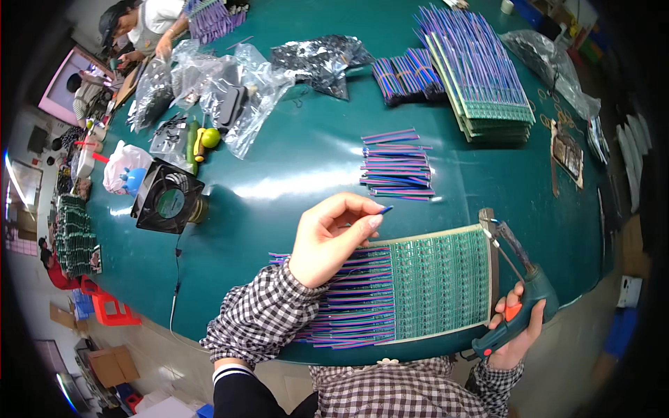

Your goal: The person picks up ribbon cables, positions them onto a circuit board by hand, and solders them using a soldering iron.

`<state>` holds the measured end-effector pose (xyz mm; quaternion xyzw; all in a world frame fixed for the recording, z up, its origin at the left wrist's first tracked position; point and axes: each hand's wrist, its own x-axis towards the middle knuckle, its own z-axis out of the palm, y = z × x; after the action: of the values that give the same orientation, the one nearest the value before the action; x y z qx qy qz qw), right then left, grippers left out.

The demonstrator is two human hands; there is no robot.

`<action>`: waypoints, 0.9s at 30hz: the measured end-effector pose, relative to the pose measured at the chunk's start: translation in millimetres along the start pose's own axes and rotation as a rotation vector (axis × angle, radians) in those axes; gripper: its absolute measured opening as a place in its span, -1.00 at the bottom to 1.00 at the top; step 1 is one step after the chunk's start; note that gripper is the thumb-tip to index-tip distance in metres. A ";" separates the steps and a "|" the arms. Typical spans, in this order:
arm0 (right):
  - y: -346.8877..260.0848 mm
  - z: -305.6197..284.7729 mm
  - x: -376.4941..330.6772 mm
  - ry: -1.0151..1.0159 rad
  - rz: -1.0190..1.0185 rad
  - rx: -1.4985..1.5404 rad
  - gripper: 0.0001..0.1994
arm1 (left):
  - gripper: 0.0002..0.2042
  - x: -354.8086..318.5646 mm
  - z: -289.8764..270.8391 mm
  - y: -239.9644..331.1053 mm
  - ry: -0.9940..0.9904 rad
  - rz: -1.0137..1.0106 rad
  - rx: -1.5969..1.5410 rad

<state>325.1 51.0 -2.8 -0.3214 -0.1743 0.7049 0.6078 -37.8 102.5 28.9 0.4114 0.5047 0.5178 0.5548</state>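
Above the panel's far left corner, my left hand pinches a short dark blue wire between thumb and forefinger. My right hand is wrapped round the handle of a green soldering gun with an orange trigger; its tip points away from me near the panel's far right corner. Between the hands lies a green circuit board panel on the table. Striped ribbon wires stick out from its left side, partly under my left forearm. Beyond the panel is a loose pile of cut ribbon wires.
Wired panels are stacked at the far right, beside bundled wires. Plastic bags lie along the far side. A black fan with a cord stands at left near a white bag. Another person works at the far left.
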 end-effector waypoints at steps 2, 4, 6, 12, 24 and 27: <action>2.5 5.8 0.1 0.014 -0.002 -0.021 -0.43 | -0.86 -6.2 2.8 3.2 0.071 0.065 0.059; -0.8 11.5 -1.2 -0.028 -0.047 -0.114 -0.43 | -0.83 -11.1 3.3 13.1 0.090 0.346 0.438; -4.6 10.7 -5.9 -0.031 -0.057 -0.170 -0.39 | -0.76 -13.4 6.3 32.9 -0.037 0.596 0.746; 4.4 18.1 -17.2 0.041 -0.114 -0.555 -0.27 | -0.69 -21.8 17.3 14.5 -0.139 0.579 0.910; 3.8 24.0 -28.0 0.011 -0.042 -0.599 -0.33 | -0.67 -6.2 30.5 -25.7 -0.257 0.706 1.236; 4.1 25.4 -30.7 -0.024 -0.047 -0.628 -0.34 | -0.65 -7.9 31.6 -32.0 -0.205 0.758 1.278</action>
<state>306.9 24.2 20.7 -0.4810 -0.3980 0.6061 0.4928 -1.2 92.8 3.3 0.8453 0.4768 0.2385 0.0358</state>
